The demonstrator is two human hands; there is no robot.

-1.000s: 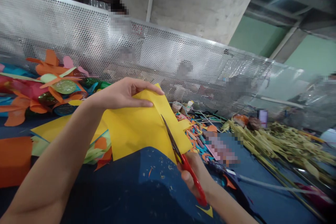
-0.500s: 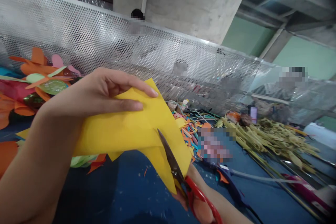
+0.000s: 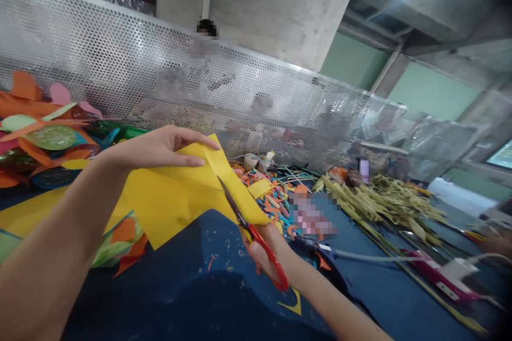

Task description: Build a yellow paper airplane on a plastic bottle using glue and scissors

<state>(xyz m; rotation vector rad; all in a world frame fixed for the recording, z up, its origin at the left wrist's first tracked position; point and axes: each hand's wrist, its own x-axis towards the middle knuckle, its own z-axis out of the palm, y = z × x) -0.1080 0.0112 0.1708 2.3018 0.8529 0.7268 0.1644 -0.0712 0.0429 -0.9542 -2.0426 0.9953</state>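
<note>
My left hand (image 3: 160, 148) pinches the top edge of a yellow paper sheet (image 3: 176, 197), thumb and fingers closed on it, holding it up over the blue table (image 3: 208, 287). My right hand (image 3: 266, 253) grips red-handled scissors (image 3: 250, 232). Their blades run up into the yellow sheet from its lower right edge and lie nearly closed on the paper.
Orange, pink and green paper cutouts (image 3: 44, 133) are piled at the left. Colourful paper scraps (image 3: 276, 197) and dried yellow-green stalks (image 3: 384, 202) lie at the back right. A perforated metal screen (image 3: 160, 80) bounds the table's far side. A pink tool with a white cable (image 3: 440, 274) lies at the right.
The yellow sheet and both hands dropped lower and further from the camera than half a second ago. The scissors slid further up into the paper.
</note>
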